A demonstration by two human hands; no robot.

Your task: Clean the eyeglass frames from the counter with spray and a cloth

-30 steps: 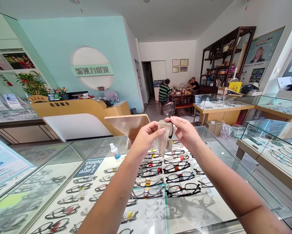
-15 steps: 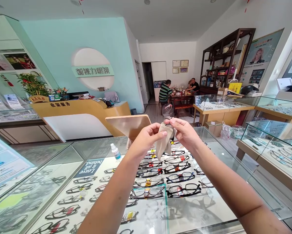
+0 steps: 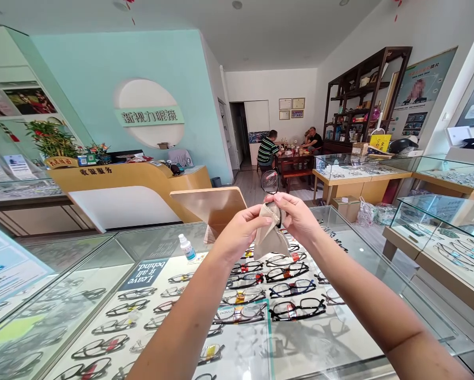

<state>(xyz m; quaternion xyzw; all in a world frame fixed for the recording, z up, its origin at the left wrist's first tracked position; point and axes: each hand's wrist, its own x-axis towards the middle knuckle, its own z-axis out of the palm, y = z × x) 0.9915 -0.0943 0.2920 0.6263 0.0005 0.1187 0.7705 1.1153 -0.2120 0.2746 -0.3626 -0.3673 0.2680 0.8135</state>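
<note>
A pair of dark-framed glasses (image 3: pixel 269 181) is held up on end above the glass display case, one lens above my fingers. My right hand (image 3: pixel 296 214) is closed around the frame near its middle. In my left hand (image 3: pixel 239 229) a beige cleaning cloth (image 3: pixel 272 244) is pinched and pressed against the lower lens, which the cloth partly covers. The cloth's loose end hangs over the case. Fingertips of both hands nearly meet at the bridge, and the temples are mostly hidden.
Beneath my arms, the glass display case (image 3: pixel 138 240) holds rows of eyeglasses (image 3: pixel 292 287). A small white spray bottle (image 3: pixel 187 247) stands on it at left, beside a tilted wood-edged mirror (image 3: pixel 211 203). Farther off are a counter (image 3: pixel 142 184), more showcases (image 3: pixel 451 237) and people at a table (image 3: pixel 298 160).
My left hand has shifted the cloth slightly on the lower lens, and its hanging end has spread to the right. The glasses have barely moved.
</note>
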